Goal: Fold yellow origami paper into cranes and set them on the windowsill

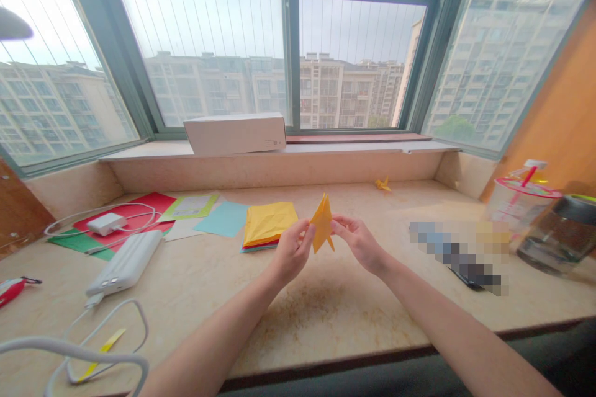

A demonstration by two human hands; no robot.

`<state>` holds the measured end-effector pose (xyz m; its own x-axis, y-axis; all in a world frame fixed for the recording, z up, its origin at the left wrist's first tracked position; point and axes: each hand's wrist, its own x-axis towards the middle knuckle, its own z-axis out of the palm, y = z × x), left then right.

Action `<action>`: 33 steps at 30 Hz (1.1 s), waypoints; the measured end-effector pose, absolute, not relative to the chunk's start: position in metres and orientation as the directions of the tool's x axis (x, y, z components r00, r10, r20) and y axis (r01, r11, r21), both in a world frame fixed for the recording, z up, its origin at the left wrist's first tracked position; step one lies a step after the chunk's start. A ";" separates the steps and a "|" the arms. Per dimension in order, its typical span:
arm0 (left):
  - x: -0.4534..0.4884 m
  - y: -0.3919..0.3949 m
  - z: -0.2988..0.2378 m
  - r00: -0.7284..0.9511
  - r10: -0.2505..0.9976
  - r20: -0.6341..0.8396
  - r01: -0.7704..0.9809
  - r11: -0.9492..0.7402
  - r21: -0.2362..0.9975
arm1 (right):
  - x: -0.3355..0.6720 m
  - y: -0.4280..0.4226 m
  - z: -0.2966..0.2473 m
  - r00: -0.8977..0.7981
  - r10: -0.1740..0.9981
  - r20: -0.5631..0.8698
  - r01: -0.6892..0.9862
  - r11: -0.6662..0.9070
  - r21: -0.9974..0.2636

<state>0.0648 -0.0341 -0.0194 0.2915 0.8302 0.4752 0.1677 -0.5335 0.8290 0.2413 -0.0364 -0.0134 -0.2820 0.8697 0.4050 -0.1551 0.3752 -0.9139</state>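
Observation:
A folded piece of orange-yellow origami paper (321, 226) is held up above the counter, pointed at its top and bottom. My left hand (293, 250) pinches its left edge between thumb and fingers. On the other side, my right hand (357, 240) grips the right edge with thumb and fingertips. One narrow point of paper sticks out low on the right. Just behind my left hand lies a stack of coloured paper (270, 223), yellow on top with red and blue below. A small folded yellow paper bird (383, 184) sits farther back on the right.
Left are a white power bank (125, 262), a charger (106, 223), looping cables (135, 356) and red (139, 211), green and blue sheets (223, 218). Right stand a lidded cup with straw (521, 198) and a dark-lidded jar (561, 236). A white box (235, 134) rests on the sill.

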 end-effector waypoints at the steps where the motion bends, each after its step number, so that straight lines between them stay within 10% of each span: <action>1: 0.065 -0.034 -0.019 0.296 0.824 0.483 0.152 -0.539 0.828 | 0.241 -0.036 -0.014 -0.281 0.867 0.411 -0.156 0.381 -0.911; 33: 0.064 -0.034 -0.023 0.407 0.835 0.371 -0.041 -0.389 0.920 | 0.243 -0.033 -0.021 0.016 0.845 0.535 0.317 0.503 -0.804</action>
